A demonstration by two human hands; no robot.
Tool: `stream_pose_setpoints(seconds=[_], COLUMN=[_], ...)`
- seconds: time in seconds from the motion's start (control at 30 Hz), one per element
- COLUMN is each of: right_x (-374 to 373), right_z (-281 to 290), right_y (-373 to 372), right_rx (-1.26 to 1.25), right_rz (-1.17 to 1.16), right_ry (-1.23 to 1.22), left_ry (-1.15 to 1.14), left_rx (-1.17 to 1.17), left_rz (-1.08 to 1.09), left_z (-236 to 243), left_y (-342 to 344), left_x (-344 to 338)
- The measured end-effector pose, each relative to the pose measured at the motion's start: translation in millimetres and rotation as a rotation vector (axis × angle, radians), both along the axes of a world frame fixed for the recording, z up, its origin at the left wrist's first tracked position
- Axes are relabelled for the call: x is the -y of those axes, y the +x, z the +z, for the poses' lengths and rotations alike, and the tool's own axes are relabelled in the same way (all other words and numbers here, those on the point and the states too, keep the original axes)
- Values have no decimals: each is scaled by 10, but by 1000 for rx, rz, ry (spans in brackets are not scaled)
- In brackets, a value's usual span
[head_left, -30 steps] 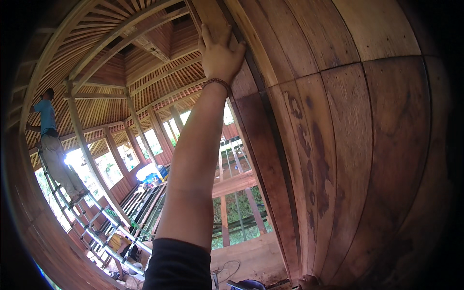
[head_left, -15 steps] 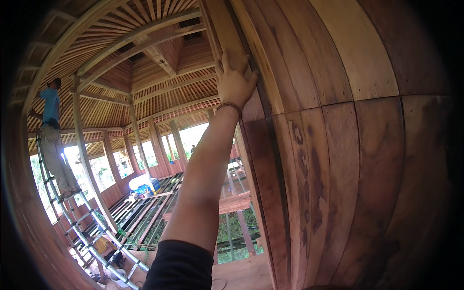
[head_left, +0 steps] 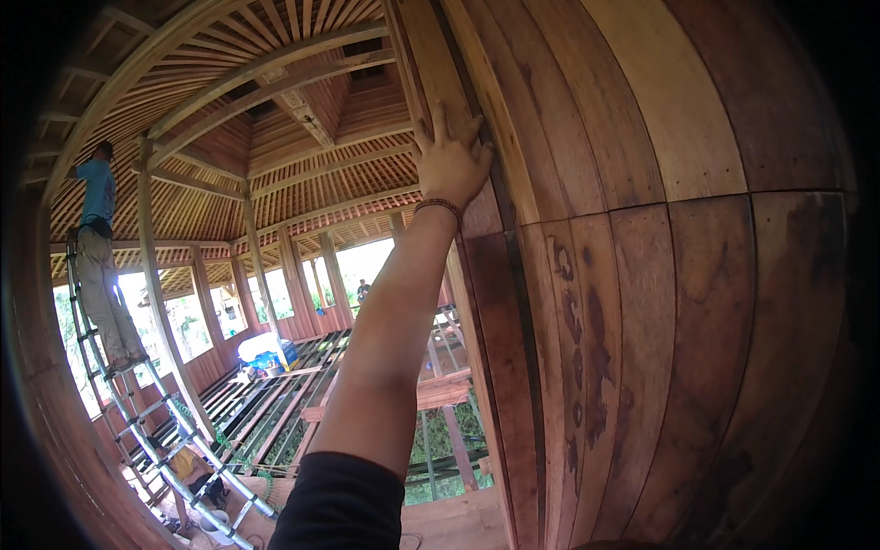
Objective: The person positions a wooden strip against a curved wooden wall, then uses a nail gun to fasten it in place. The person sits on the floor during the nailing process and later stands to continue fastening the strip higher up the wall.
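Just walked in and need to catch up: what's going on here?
The person's left hand rests with fingers spread against an upright board beside a plank wall. The right hand is out of view. At left, a co-worker in blue stands on a ladder, one arm raised.

Light is let in through the windows (head_left: 191,335), which are nearly washed out. The wall (head_left: 642,293) is left dimmer. Lines are bent, and corners are blacked out.
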State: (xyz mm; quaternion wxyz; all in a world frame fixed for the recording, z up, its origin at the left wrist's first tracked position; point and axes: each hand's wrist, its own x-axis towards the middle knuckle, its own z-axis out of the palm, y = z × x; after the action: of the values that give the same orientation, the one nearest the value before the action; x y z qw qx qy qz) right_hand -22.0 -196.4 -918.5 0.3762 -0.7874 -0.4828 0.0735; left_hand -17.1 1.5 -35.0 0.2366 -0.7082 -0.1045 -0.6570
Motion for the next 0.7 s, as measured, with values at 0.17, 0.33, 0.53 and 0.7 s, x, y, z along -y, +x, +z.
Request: stream_pose_setpoints(seconds=[0.17, 0.33, 0.53, 0.7], right_x=[-7, -15, -25, -34], right_z=[14, 41, 64, 81], right_y=[-3, -11, -20, -20], right_rx=[1, 1, -2, -3], right_rz=[3, 5, 0, 1], right_ry=[-5, 0, 7, 15], left_ry=[28, 19, -15, -38], left_rx=[18, 14, -27, -83], left_rz=[28, 61, 56, 110], left_z=[-11, 26, 86, 131], left_y=[11, 20, 43, 43], left_x=[3, 39, 97, 95])
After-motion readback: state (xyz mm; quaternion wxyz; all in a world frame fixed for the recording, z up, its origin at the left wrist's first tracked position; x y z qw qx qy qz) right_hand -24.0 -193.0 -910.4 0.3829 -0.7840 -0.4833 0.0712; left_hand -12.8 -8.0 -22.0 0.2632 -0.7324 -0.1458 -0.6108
